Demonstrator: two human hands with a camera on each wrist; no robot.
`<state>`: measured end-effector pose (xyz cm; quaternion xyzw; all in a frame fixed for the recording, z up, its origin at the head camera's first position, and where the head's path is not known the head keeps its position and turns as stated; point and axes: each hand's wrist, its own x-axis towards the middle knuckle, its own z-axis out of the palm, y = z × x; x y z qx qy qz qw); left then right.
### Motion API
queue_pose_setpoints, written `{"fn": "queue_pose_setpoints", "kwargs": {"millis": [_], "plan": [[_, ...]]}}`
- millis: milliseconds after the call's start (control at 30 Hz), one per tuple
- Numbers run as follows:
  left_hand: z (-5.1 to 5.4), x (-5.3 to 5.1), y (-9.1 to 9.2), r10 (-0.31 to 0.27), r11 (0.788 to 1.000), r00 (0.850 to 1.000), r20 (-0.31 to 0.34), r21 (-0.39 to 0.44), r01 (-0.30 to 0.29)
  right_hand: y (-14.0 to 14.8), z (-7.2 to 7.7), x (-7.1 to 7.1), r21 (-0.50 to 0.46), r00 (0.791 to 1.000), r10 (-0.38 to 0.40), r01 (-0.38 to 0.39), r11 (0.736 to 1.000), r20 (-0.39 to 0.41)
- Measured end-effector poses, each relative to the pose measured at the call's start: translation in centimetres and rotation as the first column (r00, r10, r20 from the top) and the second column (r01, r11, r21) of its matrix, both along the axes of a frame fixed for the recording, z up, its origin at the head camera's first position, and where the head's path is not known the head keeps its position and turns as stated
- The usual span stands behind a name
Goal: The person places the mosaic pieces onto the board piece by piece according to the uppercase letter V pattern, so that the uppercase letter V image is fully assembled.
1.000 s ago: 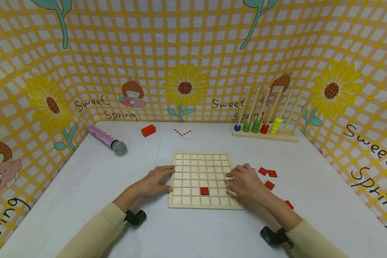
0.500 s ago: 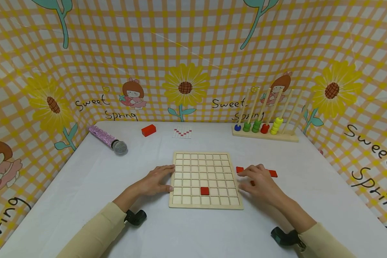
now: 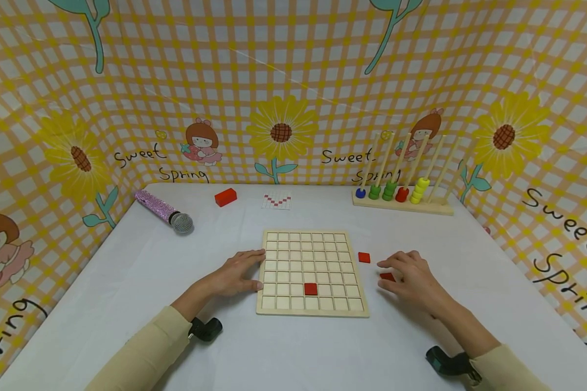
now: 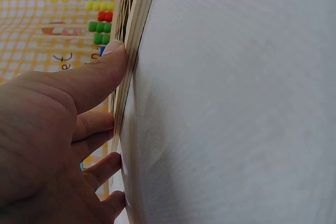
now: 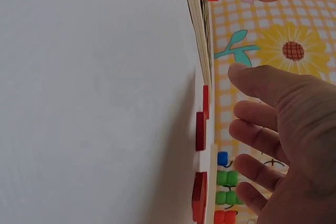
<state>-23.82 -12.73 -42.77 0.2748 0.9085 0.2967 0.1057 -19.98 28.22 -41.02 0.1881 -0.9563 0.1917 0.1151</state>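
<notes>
A pale wooden board with a square grid lies mid-table. One red square tile sits in a cell of its second row from the front. My left hand rests against the board's left edge, thumb and fingertips touching the side, as the left wrist view also shows. To the right of the board, my right hand hovers with fingers apart and nothing between them. A red tile lies just beside the board. Another red tile shows partly under my right fingers. Red tiles appear below that hand.
At the back stand a red block, a small pattern card with red squares, and a wooden bead counter at right. A glittery microphone lies at back left. Checked cloth walls surround the white table.
My right hand has moved right, off the board's right edge and over the tiles, covering several. The red tile beside the board has come into sight. My left hand stays still.
</notes>
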Motion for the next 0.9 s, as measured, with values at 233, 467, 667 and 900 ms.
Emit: {"fn": "queue_pose_setpoints", "kwargs": {"millis": [233,467,667,900], "plan": [[0.1,0.0,0.0,-0.003,1.000,1.000,-0.001,-0.004,0.003,1.2,0.0,0.2,0.037,1.000,-0.008,0.007,0.999,0.029],[0.0,0.0,0.0,-0.004,1.000,1.000,-0.003,-0.004,0.004,1.9,-0.1,0.2,0.036,0.998,-0.016,0.014,0.999,0.057],[-0.1,-0.1,0.0,-0.004,1.000,1.000,-0.001,-0.003,0.004,2.4,-0.3,-0.1,0.063,0.998,-0.024,0.020,0.998,0.064],[0.0,-0.1,0.0,-0.004,1.000,1.000,0.008,-0.003,0.004,2.6,-0.4,-0.2,0.088,0.997,-0.028,0.022,0.996,0.076]]}}
